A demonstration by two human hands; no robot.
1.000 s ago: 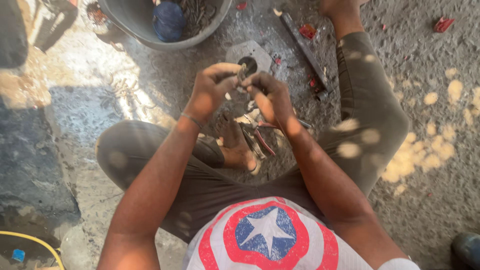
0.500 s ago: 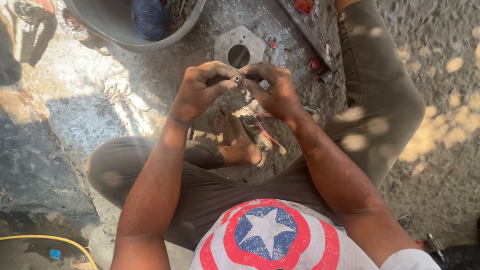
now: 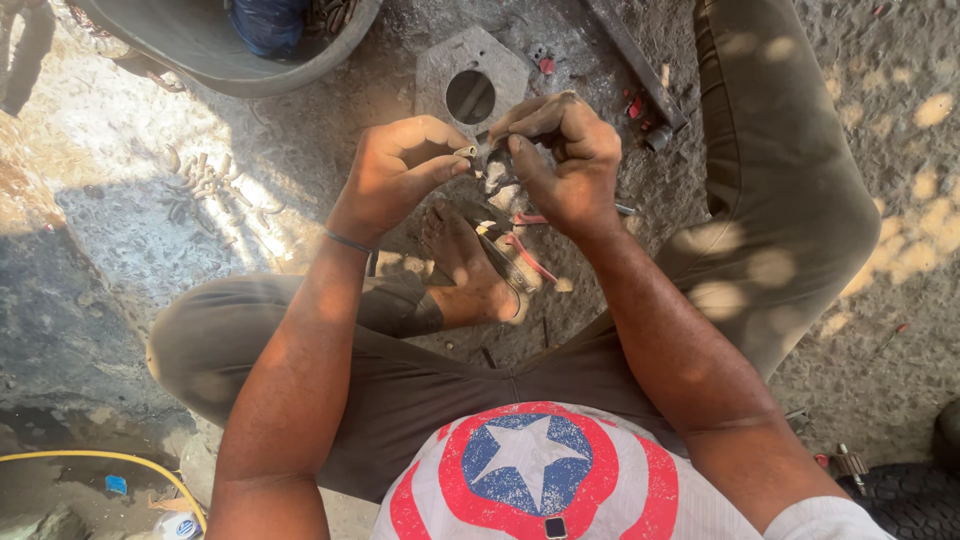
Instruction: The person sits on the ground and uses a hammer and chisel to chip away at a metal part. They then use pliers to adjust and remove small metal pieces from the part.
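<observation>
Above the folded leg: I see both hands meeting over the bare foot (image 3: 470,265), at the middle of the head view.
Left hand (image 3: 400,170): I read it as pinching one end of a small metal part (image 3: 485,155) between thumb and fingertips, the other fingers curled.
Right hand (image 3: 560,150): closed around the other end of the same small metal part, thumb pressed along it.
Small metal part: held in the air between the two hands, just in front of the grey metal plate (image 3: 470,80); I cannot tell its exact shape.
Grey metal plate: flat on the ground, with a round hole in its middle.
Grey basin (image 3: 200,50): at the top left, well apart from the hands.
Metal bar (image 3: 635,60): lying on the ground beside the right knee.
Yellow hose (image 3: 110,462): bottom left corner.
</observation>
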